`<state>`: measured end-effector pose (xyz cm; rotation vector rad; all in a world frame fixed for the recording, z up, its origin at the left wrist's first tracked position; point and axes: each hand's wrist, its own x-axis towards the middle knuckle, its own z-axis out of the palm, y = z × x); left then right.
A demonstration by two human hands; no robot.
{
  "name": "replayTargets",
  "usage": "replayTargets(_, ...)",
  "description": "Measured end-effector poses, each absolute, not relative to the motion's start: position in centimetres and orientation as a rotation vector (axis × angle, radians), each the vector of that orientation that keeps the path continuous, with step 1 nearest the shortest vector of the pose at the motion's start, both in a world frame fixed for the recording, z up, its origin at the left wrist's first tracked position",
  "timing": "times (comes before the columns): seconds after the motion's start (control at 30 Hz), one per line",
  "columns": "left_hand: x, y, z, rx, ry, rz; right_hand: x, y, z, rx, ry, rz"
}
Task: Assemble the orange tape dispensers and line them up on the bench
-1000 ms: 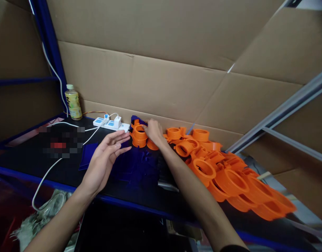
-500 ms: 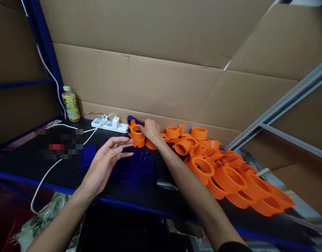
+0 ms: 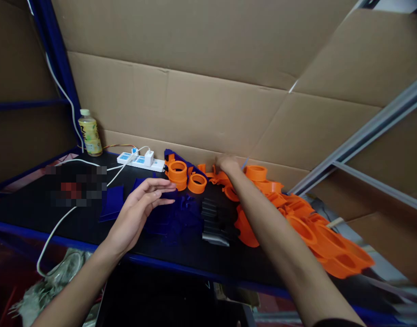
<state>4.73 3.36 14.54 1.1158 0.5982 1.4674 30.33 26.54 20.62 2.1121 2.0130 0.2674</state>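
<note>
My left hand (image 3: pixel 143 204) hovers over the dark blue pieces (image 3: pixel 176 222) on the table. Its fingers are stretched out, the thumb lies apart from them, and nothing is held. My right hand (image 3: pixel 228 162) reaches to the back, over the far left end of a heap of orange ring-shaped plastic parts (image 3: pixel 301 227). Blur and the angle hide its fingers, so any grip there cannot be made out. Between the hands stand two stacked orange rings (image 3: pixel 177 175), with a single orange ring (image 3: pixel 197 183) to their right.
Black ribbed pieces (image 3: pixel 213 222) lie mid-table, left of the heap. A white power strip (image 3: pixel 140 161) with plugs and cables sits at the back, near a yellow-labelled bottle (image 3: pixel 90 134). Cardboard (image 3: pixel 194 109) walls the rear. A white cable (image 3: pixel 53 234) hangs over the front edge.
My right hand has moved from the stacked orange rings rightward to the heap's far end, uncovering the single ring and the black pieces. My left hand has stayed almost still.
</note>
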Motion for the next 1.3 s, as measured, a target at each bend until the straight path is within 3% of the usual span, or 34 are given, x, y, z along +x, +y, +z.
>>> replayTargets(0.27,4.7,3.5,14.5,1.132,0.605,1.433,30.0,25.6,20.3,2.177,1.879,0.259)
replayTargets(0.47,4.9,3.6,14.2,1.146,0.606,1.402,28.4,22.7,24.7,2.27,1.974,0.403)
replayTargets(0.63,5.2,3.8,14.0,1.14,0.591,1.375,26.8,14.3,27.6,2.268,2.352,0.539)
replayTargets(0.7,5.6,3.8,13.9,1.091,0.577,1.415,25.8,9.8,27.3,2.166,2.748,0.364)
replayTargets(0.8,6.2,3.5,14.2,0.982,0.551,1.519,24.1,3.9,25.4,1.739,3.192,-0.274)
replayTargets(0.9,6.4,2.9,14.7,0.901,0.53,1.631,23.4,0.5,22.6,1.377,3.332,-0.649)
replayTargets(1.0,6.1,2.6,15.0,0.894,0.588,1.636,25.1,-0.6,19.5,1.324,3.332,-0.828)
replayTargets(1.07,5.8,2.7,15.0,0.907,0.638,1.54,27.2,-0.6,17.1,1.531,3.347,-0.741)
replayTargets(1.17,5.6,3.0,14.7,0.909,0.665,1.419,30.5,-0.5,13.6,1.873,3.317,-0.344)
replayTargets(1.3,5.8,2.8,14.7,0.978,0.691,1.36,33.1,-0.7,10.2,1.814,3.097,-0.044)
